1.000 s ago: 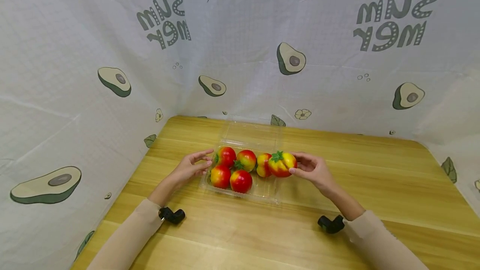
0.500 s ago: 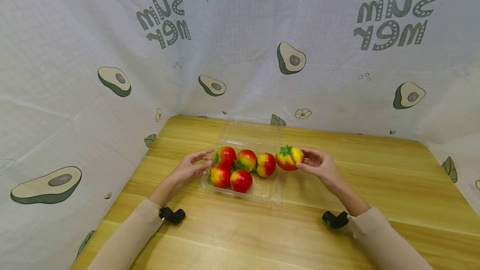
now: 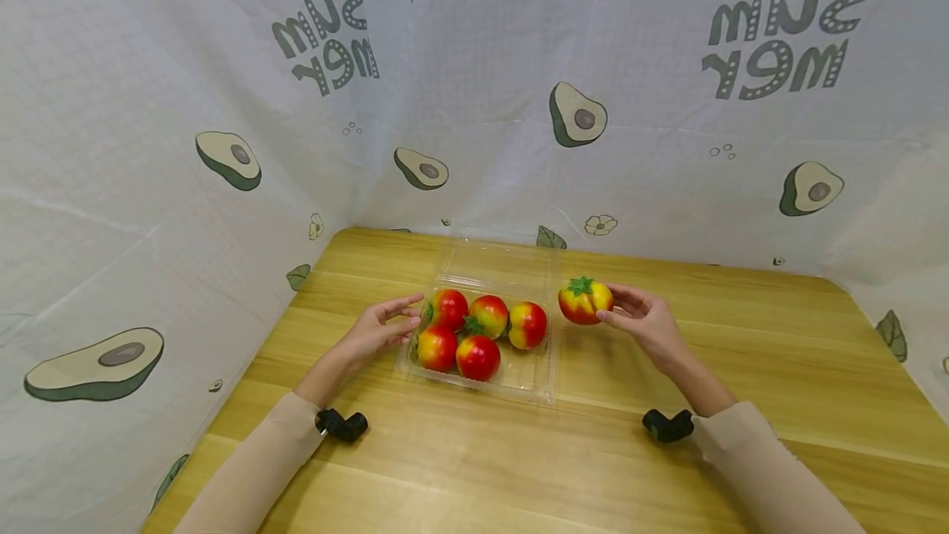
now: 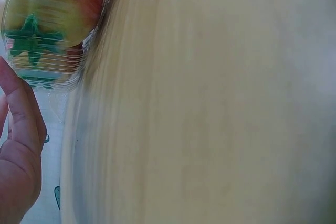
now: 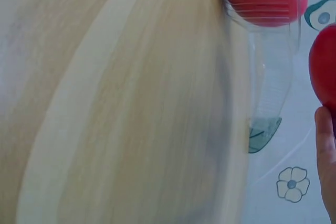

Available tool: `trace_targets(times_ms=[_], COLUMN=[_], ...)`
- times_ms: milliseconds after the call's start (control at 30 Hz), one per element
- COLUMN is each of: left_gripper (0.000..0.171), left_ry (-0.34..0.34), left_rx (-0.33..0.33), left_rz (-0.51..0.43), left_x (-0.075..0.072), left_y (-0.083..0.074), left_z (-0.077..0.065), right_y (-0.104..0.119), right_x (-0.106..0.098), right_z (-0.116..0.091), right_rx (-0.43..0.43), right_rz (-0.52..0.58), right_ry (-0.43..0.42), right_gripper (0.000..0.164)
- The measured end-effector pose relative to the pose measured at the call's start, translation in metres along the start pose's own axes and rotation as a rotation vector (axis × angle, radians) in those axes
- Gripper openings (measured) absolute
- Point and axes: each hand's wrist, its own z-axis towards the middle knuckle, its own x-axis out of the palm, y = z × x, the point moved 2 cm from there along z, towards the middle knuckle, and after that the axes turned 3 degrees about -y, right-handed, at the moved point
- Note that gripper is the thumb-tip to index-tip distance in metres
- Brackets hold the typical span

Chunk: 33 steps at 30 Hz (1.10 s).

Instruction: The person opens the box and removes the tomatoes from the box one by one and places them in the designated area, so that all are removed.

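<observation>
In the head view my right hand (image 3: pixel 651 326) holds a red-and-yellow tomato (image 3: pixel 586 301) with a green star-shaped top, thumb in front and fingers behind. It hangs over the table, just right of a clear plastic clamshell box (image 3: pixel 530 381). The right wrist view shows the held tomato's red side (image 5: pixel 324 69) at a fingertip (image 5: pixel 324 129). My left hand (image 3: pixel 376 331) is at the box's left end, fingers extended and fingertips right at its wall; in the left wrist view the hand (image 4: pixel 21 140) lies just below the ribbed wall. Several similar tomatoes (image 3: pixel 478 358) sit inside in two rows.
The box's hinged lid (image 3: pixel 498 262) lies folded back toward the rear. Everything stands on a wood-grain table (image 3: pixel 460 460). A pale curtain (image 3: pixel 489 64) printed with avocados hangs behind the table and along its left side. Black wrist mounts (image 3: pixel 343 425) jut out from both sleeves.
My right hand has carried the tomato rightward and a little away from me, from over the box's right end to outside it. The left hand has stayed put.
</observation>
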Motion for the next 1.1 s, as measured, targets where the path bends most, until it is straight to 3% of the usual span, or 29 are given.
trace_targets(times_ms=[1100], left_gripper=[0.053], left_ry=[-0.010], left_rx=[0.002], left_rz=[-0.012], left_x=[0.000], left_y=[0.001], left_z=[0.002], right_y=[-0.024], right_x=[-0.010], right_z=[0.009], right_rx=[0.220], right_rz=[-0.070], right_ry=[-0.097], right_gripper=[0.065])
